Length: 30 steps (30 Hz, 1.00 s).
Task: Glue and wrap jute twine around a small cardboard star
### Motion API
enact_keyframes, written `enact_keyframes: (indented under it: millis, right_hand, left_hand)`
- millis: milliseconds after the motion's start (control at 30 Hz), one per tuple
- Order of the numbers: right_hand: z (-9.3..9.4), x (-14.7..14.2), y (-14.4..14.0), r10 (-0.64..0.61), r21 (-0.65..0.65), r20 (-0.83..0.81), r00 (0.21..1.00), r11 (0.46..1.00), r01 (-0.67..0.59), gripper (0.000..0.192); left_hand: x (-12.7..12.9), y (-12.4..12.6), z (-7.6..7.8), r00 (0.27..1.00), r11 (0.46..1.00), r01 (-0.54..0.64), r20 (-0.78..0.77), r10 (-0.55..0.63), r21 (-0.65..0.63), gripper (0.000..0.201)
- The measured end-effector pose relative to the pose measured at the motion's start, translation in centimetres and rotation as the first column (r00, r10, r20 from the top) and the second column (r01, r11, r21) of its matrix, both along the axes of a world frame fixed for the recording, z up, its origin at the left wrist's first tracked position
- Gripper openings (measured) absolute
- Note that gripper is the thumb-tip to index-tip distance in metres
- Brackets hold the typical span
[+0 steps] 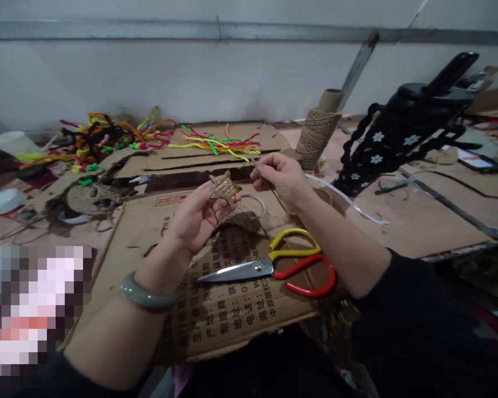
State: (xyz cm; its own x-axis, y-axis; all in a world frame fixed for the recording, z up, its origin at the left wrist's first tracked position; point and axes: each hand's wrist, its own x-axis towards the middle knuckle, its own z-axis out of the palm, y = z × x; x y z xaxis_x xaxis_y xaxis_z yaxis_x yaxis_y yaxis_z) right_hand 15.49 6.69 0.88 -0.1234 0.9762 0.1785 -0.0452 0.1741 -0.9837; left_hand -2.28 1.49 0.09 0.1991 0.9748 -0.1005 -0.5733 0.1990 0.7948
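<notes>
My left hand holds a small star shape wrapped in brown twine between thumb and fingers; a green bangle is on that wrist. To its right, my right hand pinches something thin, likely the twine's end, too fine to see clearly. Under both hands lies a flattened cardboard box with printed characters. On it sit a piece of twine-wrapped card and scissors with one yellow and one red handle, blades closed and pointing left.
A spool of brown twine stands behind my right hand. Colourful pipe cleaners lie at the back left and middle. A black floral bottle holder leans at right. A twine tangle and cardboard scraps lie at left.
</notes>
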Motion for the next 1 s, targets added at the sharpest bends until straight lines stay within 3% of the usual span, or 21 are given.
enact_keyframes:
  millis: [167, 500, 700, 1000]
  right_hand:
    - [-0.3, -0.7, -1.2, 0.062, -0.04, -0.101, 0.993, 0.997, -0.066, 0.008]
    - [-0.6, -0.1, -1.8, 0.121, 0.066, 0.03, 0.992, 0.99, -0.123, 0.02]
    - [-0.4, 0.2, -1.7, -0.003, 0.264, 0.239, 0.971, 0.963, -0.062, 0.01]
    - [-0.3, 0.1, -3.2, -0.188, 0.438, 0.44, 0.878, 0.898, -0.027, 0.01]
  left_hand:
    - [-0.1, 0.0, 0.2, 0.999, 0.999, -0.045, -0.014, 0.045, 0.001, 0.021]
    - [0.3, -0.3, 0.1, 0.996, 0.999, -0.013, -0.091, 0.009, -0.046, 0.022]
    - [0.6, -0.5, 0.1, 0.981, 0.997, 0.034, -0.19, -0.047, -0.07, 0.027]
    - [1.2, -0.9, -0.4, 0.971, 0.995, -0.063, -0.237, 0.042, -0.08, 0.015]
